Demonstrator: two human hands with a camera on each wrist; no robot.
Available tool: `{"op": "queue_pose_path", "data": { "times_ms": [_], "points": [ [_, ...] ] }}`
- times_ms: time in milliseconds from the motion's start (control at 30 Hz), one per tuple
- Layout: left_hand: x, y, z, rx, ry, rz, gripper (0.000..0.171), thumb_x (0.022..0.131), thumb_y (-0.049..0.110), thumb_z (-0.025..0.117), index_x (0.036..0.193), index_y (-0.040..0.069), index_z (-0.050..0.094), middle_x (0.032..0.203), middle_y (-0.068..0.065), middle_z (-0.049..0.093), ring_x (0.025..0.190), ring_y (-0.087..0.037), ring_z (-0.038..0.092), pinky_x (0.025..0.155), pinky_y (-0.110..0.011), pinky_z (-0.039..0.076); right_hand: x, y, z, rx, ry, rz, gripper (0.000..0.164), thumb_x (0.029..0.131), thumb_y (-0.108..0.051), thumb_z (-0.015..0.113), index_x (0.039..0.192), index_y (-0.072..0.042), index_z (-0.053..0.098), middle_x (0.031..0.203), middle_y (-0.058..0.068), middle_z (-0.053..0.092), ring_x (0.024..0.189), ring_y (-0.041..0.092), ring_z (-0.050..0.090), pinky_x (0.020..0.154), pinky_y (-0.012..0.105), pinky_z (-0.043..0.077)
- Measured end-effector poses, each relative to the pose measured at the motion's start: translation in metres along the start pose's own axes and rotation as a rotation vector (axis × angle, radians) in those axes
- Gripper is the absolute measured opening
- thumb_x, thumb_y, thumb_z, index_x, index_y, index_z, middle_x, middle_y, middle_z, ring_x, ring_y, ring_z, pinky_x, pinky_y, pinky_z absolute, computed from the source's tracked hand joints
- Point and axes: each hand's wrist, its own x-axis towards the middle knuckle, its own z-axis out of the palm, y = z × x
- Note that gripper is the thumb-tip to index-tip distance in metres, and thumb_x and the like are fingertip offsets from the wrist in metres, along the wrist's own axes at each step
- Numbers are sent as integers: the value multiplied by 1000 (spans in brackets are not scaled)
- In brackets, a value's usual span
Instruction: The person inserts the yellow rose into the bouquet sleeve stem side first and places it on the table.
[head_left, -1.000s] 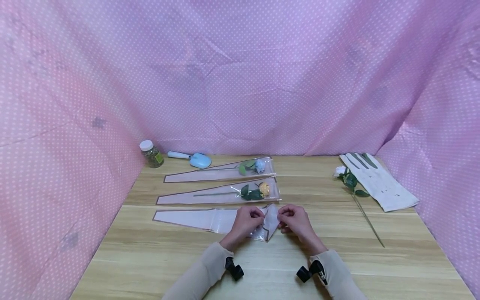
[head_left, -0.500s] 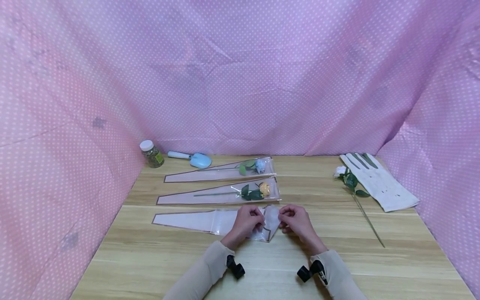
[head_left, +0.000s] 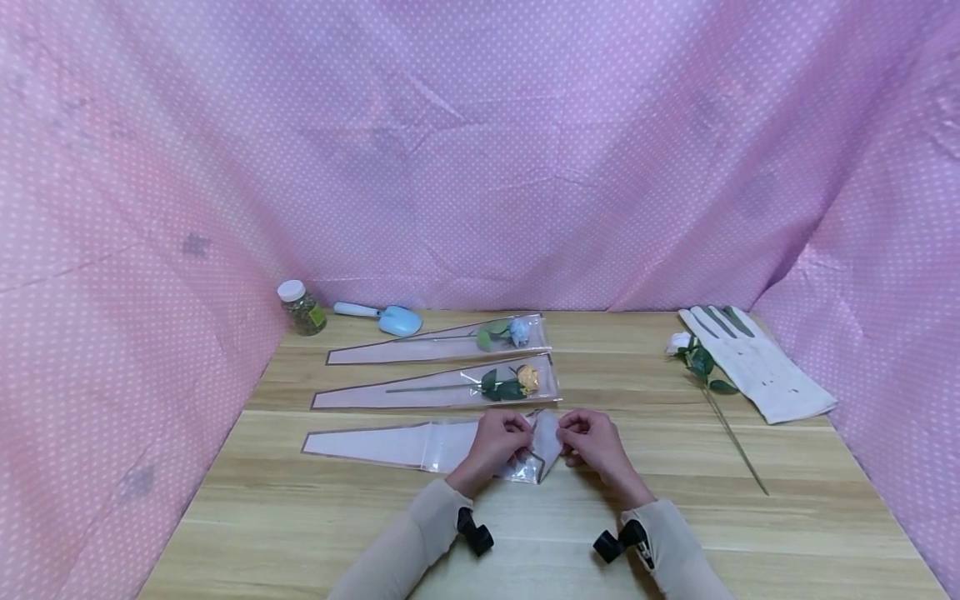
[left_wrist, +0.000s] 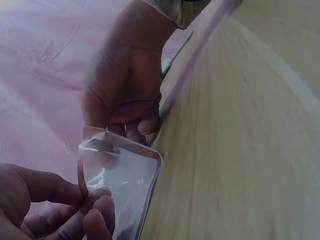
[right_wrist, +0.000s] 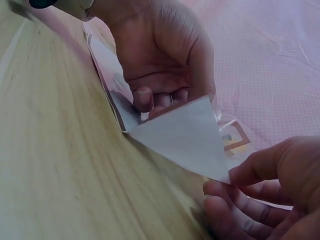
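Note:
A tapered flower sleeve with a brown border lies nearest me, its wide mouth between both hands. My left hand pinches the edge of its clear front film between thumb and fingers. At the other side of the mouth, my right hand pinches a corner of the white backing, which is folded up into a point. The two layers stand apart at the mouth. Just beyond lie two similar sleeves, one with a yellow rose inside and the other with a pale blue rose.
On the right, a loose white rose rests with its leaves against a white work glove. A light blue trowel and a lidded jar stand at the back left. Pink dotted cloth hangs around the wooden table.
The left hand has shifted slightly to the right along the sleeve's mouth, and the narrow end has swung a little. The right hand stays almost still, and both keep their pinch.

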Motion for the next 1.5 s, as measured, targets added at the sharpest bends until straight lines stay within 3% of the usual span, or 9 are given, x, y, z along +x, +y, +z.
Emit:
{"op": "queue_pose_path", "data": {
  "times_ms": [267, 600, 867, 1033, 1233, 1333, 1433, 1500],
  "points": [
    [0, 3, 4, 62, 18, 15, 8, 82, 1, 65, 83, -3, 72, 59, -3, 64, 45, -8, 51, 38, -18, 39, 2, 3, -2, -17, -18, -14, 18, 91, -4, 65, 106, 6, 65, 79, 4, 64, 57, 12, 56, 50, 26, 53],
    [2, 0, 5, 83, 19, 18, 7, 83, 1, 65, 83, -2, 71, 59, 0, 64, 45, -7, 52, 38, -18, 39, 2, -2, -19, -6, -57, -26, 24, 95, -14, 65, 110, 4, 66, 85, 9, 68, 71, 16, 64, 57, 28, 57],
    [2, 0, 6, 91, 20, 12, 6, 85, 4, 67, 83, 0, 71, 59, 2, 63, 45, -7, 52, 38, -18, 38, 6, -7, -55, -90, 44, -66, 31, 97, -18, 63, 119, 4, 64, 93, 10, 70, 76, 12, 66, 64, 29, 59],
    [2, 0, 6, 97, 20, 11, 6, 84, 3, 67, 84, -1, 71, 58, 3, 62, 45, -7, 52, 38, -18, 38, 5, -6, -83, -66, 112, -90, 37, 99, -19, 60, 126, 8, 59, 97, 10, 70, 79, 9, 68, 68, 29, 61],
    [2, -1, 6, 106, 21, 15, 6, 84, 3, 67, 84, -1, 71, 59, 2, 63, 46, -7, 53, 37, -18, 38, 2, -5, -112, -16, 172, -98, 46, 99, -22, 61, 132, 10, 52, 92, -10, 70, 80, 3, 70, 71, 27, 61],
    [3, -2, 6, 107, 21, 14, 6, 84, 3, 67, 84, -1, 71, 59, 1, 64, 46, -8, 53, 37, -18, 38, 0, -2, -127, 10, 221, -120, 34, 98, -22, 63, 123, 2, 60, 84, -20, 68, 77, 0, 69, 69, 24, 61],
    [3, -2, 6, 104, 21, 13, 6, 84, 3, 68, 84, -2, 71, 59, -1, 65, 47, -8, 53, 37, -18, 38, -1, 3, -142, 45, 275, -152, 8, 97, -19, 65, 105, -19, 67, 79, -25, 66, 73, -2, 68, 65, 21, 60],
    [3, -2, 6, 105, 23, 13, 5, 84, 2, 68, 84, -2, 71, 59, -1, 65, 46, -8, 53, 37, -18, 38, -3, 6, -151, 89, 299, -165, 16, 96, -15, 65, 95, -31, 65, 77, -25, 67, 70, -3, 68, 63, 18, 58]
  ]
}}
